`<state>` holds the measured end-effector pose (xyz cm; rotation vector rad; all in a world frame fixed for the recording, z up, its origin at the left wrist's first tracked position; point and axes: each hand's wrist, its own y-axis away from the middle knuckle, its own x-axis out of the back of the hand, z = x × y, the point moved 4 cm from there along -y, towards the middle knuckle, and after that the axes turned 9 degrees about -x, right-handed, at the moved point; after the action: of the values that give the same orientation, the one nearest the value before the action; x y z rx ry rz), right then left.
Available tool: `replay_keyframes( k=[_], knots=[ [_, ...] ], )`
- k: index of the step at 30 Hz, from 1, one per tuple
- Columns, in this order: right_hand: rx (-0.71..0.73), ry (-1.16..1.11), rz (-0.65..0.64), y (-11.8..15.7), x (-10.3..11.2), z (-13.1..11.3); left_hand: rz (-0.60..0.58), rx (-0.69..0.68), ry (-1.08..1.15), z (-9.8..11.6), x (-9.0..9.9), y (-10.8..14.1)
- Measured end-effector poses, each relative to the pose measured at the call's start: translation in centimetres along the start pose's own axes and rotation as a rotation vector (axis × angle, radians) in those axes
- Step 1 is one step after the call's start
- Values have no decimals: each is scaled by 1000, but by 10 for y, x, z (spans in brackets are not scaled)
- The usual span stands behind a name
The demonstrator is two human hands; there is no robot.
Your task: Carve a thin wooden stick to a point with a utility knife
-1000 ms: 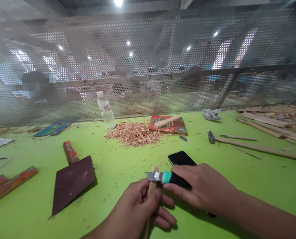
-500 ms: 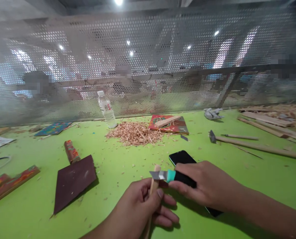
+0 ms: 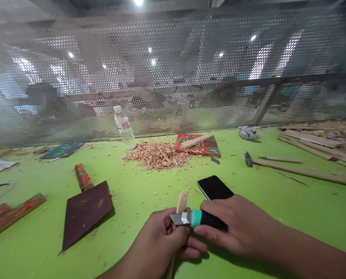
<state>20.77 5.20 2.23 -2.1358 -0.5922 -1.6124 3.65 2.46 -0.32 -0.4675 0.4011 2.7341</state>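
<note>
A narrow strip of pale wood (image 3: 182, 201) points away from me, gripped between the thumb and fingers of my left hand (image 3: 164, 240). My right hand (image 3: 231, 224) is closed around the black handle of a utility knife (image 3: 184, 219) with a teal collar. The knife's blade lies across the wood strip, close to my left thumb. The lower part of the strip is partly hidden by my left hand. A black smartphone (image 3: 215, 187) lies on the green table (image 3: 138, 240), partly covered by my right hand.
Wood shavings (image 3: 158, 157) are heaped beside a water bottle (image 3: 124, 128). Dark sandpaper (image 3: 87, 215) lies at left near painted wooden pieces (image 3: 16, 215). A hammer (image 3: 292, 167) and wood slats (image 3: 312, 139) are at right. A perforated metal screen (image 3: 173, 77) stands behind.
My right hand has drawn the knife toward me along the strip, from near its far end to beside my left thumb. More of the strip's tip and the smartphone shows.
</note>
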Motion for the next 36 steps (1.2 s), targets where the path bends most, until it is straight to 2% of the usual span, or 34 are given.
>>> replay_keyframes(
  k=[6, 8, 12, 14, 17, 20, 27, 36],
  knots=[
    [1, 44, 103, -1, 0, 1, 50, -4, 36, -5, 1, -1],
    [-78, 49, 147, -6, 3, 14, 71, 6, 61, -6, 2, 0],
    [-362, 131, 299, -16, 22, 53, 85, 27, 85, -5, 4, 2],
    [-405, 153, 337, -18, 29, 63, 71, 25, 105, -5, 6, 2],
    [-388, 106, 324, -17, 31, 62, -13, 24, 139, -5, 6, 1],
    [-334, 33, 258, -14, 25, 54, -78, 27, 175, -6, 6, 1],
    [-293, -61, 183, -8, 20, 45, -129, 65, 288, -6, 10, -1],
    [-244, -97, 178, -1, 17, 41, -111, 4, 302, 5, 14, -1]
  ],
)
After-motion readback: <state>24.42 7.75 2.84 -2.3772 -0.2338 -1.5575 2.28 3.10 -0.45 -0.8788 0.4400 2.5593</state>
